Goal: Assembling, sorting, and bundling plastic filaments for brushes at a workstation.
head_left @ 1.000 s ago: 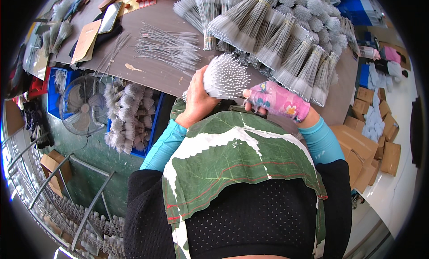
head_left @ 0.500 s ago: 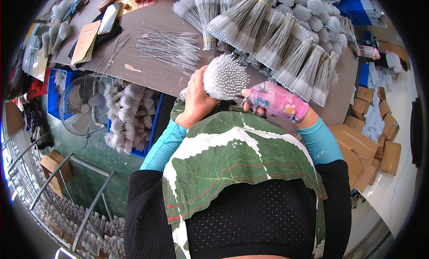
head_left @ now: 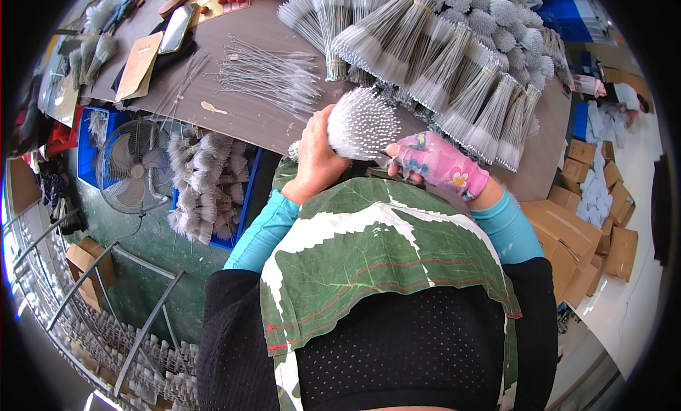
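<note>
My left hand (head_left: 317, 155) is wrapped round the side of a thick bundle of thin wire brushes (head_left: 363, 123), whose pale bristle ends with small white tips face up. Close against the right side of that bundle is my right hand (head_left: 436, 162), in a pink flowered fingerless glove. Its fingers are curled in, and what they hold, if anything, is hidden. On the table beyond lie loose wire brushes (head_left: 269, 74) in a flat heap. Banded bundles of the same brushes (head_left: 454, 77) are stacked to the right of them.
A phone (head_left: 177, 28) and a tan notebook (head_left: 139, 64) lie at the table's far left. Below the table edge stand a fan (head_left: 135, 166) and a blue crate (head_left: 243, 198) of brushes. Cardboard boxes (head_left: 564, 233) fill the floor at right.
The whole view has shifted slightly. Both hands stay at the bundle with almost the same grip; nothing has been taken up or let go.
</note>
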`<state>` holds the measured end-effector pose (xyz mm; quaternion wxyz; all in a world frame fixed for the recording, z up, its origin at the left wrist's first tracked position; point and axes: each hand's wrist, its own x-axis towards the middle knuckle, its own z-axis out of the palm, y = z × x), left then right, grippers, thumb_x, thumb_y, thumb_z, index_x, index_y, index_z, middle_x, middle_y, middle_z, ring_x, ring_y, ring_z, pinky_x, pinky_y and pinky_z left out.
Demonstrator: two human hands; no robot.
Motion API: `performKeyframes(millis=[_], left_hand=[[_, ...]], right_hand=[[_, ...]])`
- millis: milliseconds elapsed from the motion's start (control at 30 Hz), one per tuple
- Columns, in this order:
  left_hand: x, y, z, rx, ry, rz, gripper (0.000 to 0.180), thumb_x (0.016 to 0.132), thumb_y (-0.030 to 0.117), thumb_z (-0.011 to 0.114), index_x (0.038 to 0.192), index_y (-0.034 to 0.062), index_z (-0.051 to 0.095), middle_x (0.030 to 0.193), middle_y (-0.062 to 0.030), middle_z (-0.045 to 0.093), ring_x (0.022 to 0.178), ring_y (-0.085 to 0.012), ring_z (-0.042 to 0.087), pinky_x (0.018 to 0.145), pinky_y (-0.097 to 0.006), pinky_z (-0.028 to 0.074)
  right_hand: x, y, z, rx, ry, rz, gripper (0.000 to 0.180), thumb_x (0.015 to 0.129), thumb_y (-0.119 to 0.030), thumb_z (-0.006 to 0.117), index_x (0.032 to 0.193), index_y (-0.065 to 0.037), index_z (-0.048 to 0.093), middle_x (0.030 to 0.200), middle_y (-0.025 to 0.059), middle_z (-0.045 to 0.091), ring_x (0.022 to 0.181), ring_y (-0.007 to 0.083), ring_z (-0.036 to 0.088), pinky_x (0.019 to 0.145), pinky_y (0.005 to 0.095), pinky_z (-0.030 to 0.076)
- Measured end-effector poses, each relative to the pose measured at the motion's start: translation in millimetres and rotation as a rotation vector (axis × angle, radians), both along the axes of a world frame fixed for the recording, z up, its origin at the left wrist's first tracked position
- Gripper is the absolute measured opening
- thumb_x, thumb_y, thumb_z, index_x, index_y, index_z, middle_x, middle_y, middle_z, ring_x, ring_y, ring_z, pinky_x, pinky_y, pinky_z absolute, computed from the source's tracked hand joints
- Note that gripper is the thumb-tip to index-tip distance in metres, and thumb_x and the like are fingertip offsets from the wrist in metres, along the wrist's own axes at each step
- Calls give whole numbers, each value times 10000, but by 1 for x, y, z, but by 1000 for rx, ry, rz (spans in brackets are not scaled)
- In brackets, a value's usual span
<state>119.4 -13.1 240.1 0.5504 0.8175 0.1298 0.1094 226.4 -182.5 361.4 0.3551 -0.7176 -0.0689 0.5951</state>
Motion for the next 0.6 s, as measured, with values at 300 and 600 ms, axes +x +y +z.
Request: performKeyframes(millis=[300,600], left_hand=[[1,-1,6,25,27,12,674,632,113,741,1219,38,418,1060,-176,529,996,-371,511,843,-431,417],[1,-1,8,35,0,23,664,628,107,738,1209,38,424,1049,-178,532,991,-379,514,838,-434,417]], right_hand=[[-6,1,8,26,27,-27,403,906,-411,524,782,-50,653,562,-34,502,506,47,443,483,205,347],[-12,-2,-6,34,-29,-90,392,914,-389,523,763,-49,648,554,-33,503,511,46,444,500,214,365]])
